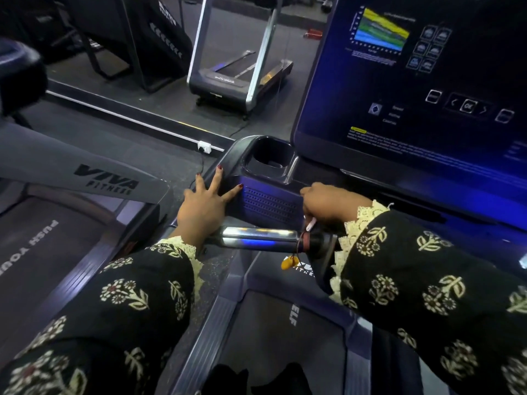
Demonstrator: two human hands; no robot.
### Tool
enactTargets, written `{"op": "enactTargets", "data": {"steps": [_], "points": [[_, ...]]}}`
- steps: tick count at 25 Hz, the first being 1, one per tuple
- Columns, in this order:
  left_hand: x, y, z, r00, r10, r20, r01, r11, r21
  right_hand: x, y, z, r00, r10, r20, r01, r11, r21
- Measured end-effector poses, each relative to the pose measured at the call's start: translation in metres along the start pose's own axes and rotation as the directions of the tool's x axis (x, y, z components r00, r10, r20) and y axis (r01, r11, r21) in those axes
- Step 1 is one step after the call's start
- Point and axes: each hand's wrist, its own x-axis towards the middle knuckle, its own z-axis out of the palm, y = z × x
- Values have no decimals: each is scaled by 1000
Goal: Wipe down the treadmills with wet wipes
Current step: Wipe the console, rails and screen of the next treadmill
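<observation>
I stand on a dark treadmill whose console screen [413,89] glows blue at the upper right. My left hand [204,205] lies flat with fingers spread on the left corner of the console, beside the speaker grille [269,205]. My right hand [328,203] is curled against the console's lower edge to the right of the grille; a small pale strip, perhaps a wipe, shows under its fingers. The chrome handlebar [256,235] runs between both wrists. An empty cup holder [269,159] sits just above my left hand.
A red cord with a yellow safety tag [286,262] hangs from the handlebar's black end. A neighbouring grey treadmill [105,179] stands at my left. Another treadmill [242,78] and dark machines stand across the floor. A white wall socket [205,146] sits on the floor rail.
</observation>
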Motion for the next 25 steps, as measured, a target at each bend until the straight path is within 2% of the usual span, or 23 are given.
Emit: {"op": "enactTargets", "data": {"steps": [3, 7, 9, 11, 12, 14, 16, 18, 22, 24, 25], "points": [[-1, -1, -2, 1000, -11, 17, 12, 999, -42, -10, 8, 17, 997, -76, -11, 75, 997, -21], [-5, 1, -4, 988, -152, 4, 151, 984, -98, -37, 2, 37, 982, 37, -183, -34, 999, 18], [-6, 1, -4, 984, -179, 15, 179, 976, -120, -59, -14, 51, 959, 88, -271, -80, 996, 41], [-6, 0, -2, 981, -193, 3, 192, 972, -139, -77, -31, 70, 899, 31, -437, -60, 997, -51], [-5, -1, -1, 980, -201, -6, 198, 970, -138, -82, -34, 84, 844, -12, -537, -50, 993, -102], [-3, -1, 3, 978, -207, 2, 205, 970, -133, -88, -38, 107, 767, -108, -633, -38, 976, -213], [-1, -1, 6, 978, -211, 6, 210, 969, -130, -84, -48, 127, 774, -135, -619, -88, 945, -315], [-3, -3, 7, 979, -203, 3, 201, 969, -141, -77, -65, 139, 818, -128, -561, -122, 914, -386], [-12, -4, 5, 986, -166, -3, 163, 970, -179, -66, -87, 148, 942, -71, -329, -158, 768, -621], [-16, -7, 3, 989, -149, -9, 144, 970, -194, -58, -91, 147, 965, 92, -245, -240, 686, -687], [-17, -8, 3, 990, -143, -10, 138, 971, -195, -56, -93, 146, 955, 160, -250, -292, 658, -694]]}}
